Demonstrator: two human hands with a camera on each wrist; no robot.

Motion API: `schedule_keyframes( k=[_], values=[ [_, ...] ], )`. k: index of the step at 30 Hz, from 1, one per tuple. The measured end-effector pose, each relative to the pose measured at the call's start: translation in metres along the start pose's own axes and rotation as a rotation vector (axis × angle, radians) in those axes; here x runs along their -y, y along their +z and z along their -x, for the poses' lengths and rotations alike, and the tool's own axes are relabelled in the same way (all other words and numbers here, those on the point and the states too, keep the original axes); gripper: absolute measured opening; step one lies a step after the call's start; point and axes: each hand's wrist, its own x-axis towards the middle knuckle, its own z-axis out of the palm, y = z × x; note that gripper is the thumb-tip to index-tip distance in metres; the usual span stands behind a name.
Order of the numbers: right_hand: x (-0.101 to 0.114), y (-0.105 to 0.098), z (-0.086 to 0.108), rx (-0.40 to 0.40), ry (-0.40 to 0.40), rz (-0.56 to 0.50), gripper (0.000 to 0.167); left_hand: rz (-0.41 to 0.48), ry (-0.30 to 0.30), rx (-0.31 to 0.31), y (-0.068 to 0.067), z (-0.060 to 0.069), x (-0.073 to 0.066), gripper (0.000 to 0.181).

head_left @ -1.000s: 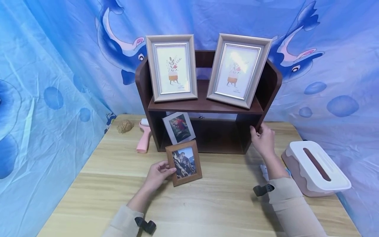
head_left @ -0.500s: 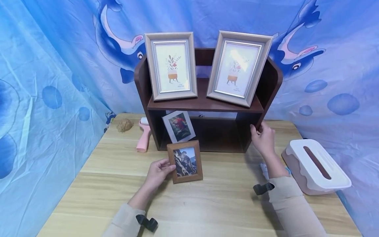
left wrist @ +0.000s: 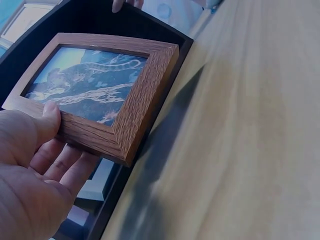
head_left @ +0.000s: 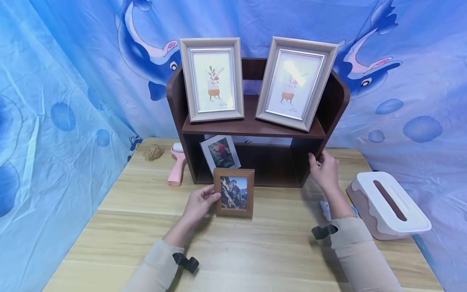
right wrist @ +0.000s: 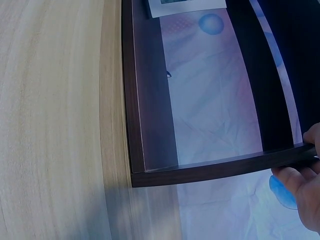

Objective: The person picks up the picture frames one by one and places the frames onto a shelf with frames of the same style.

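My left hand (head_left: 198, 204) pinches the left edge of a brown wooden picture frame (head_left: 250, 194) with a leopard-like animal photo. In the left wrist view the thumb lies on the front of the frame and the fingers are behind it. It is held up off the table, before the lower shelf. My right hand (head_left: 326, 170) grips the right side panel of a dark brown shelf unit (head_left: 255, 132), thumb inside and fingers outside. A white picture frame (head_left: 208, 156) with a parrot photo leans in the lower left compartment, its bottom partly hidden by the brown frame.
Two beige frames with plant prints, one left (head_left: 186, 81) and one right (head_left: 268, 81), stand on the upper shelf. A pink lint roller (head_left: 176, 168) and a ball of twine (head_left: 153, 152) lie left of the unit. A white-topped tissue box (head_left: 410, 215) sits at the right.
The brown frame, in my left hand, has moved slightly right and up towards the shelf and turned from tilted to nearly straight. My right hand has stayed on the side panel.
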Motion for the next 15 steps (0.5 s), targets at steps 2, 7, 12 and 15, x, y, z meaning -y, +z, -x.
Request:
schedule_keyframes(
  k=[2,7,12,15],
  values=[
    [0.000,0.000,0.001,0.001,0.007,-0.001,0.008,-0.004,0.014,0.008,0.002,-0.003,-0.003,0.040],
    [-0.001,-0.001,0.002,0.002,0.009,0.004,0.009,-0.020,0.061,0.018,0.006,-0.009,-0.007,0.042],
    [0.000,-0.001,0.002,0.000,0.006,0.002,0.010,0.019,0.103,0.055,0.010,-0.017,-0.013,0.041],
    [0.000,0.000,0.001,0.001,0.002,0.004,0.011,0.067,0.094,0.055,0.013,-0.022,-0.017,0.041]
  ],
)
